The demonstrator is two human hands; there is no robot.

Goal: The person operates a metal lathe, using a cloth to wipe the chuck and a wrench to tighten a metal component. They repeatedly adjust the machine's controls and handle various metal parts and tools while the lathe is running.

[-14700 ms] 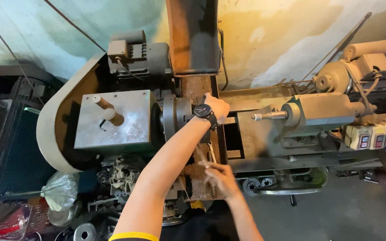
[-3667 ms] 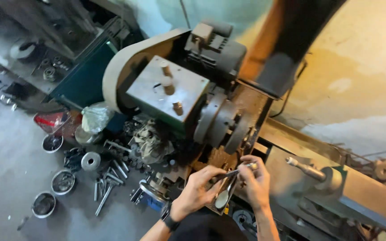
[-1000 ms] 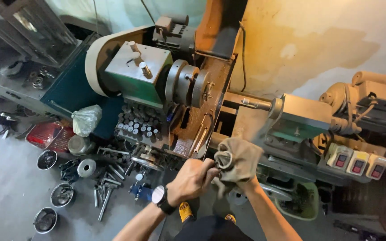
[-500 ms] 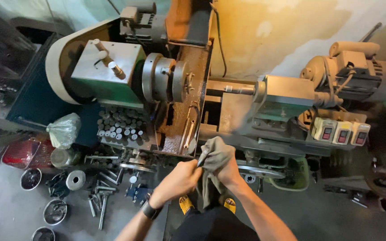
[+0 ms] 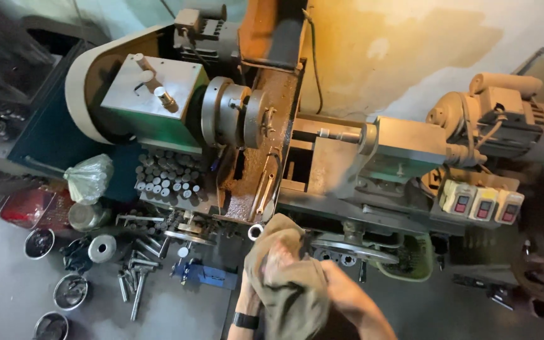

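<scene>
Both my hands are wrapped in a dirty olive-brown rag (image 5: 284, 277) low in the middle of the view, in front of a metal lathe (image 5: 322, 157). My left hand (image 5: 251, 284), with a black watch on the wrist, is mostly hidden under the rag's left side. My right hand (image 5: 283, 264) grips the cloth from the right, fingers partly showing. The lathe's round chuck (image 5: 234, 116) and rusty carriage (image 5: 256, 176) lie just above my hands.
A handwheel (image 5: 354, 247) sits right of my hands. Three switch boxes (image 5: 483, 204) and a motor (image 5: 505, 119) are at the right. On the floor at left lie steel bowls (image 5: 70, 291), loose bolts (image 5: 136, 277), a plastic bag (image 5: 88, 177) and a tray of cylindrical parts (image 5: 165, 179).
My hands have drawn back from the carriage toward my body and bunched the rag more tightly around themselves. The view has swung right, centring the lathe.
</scene>
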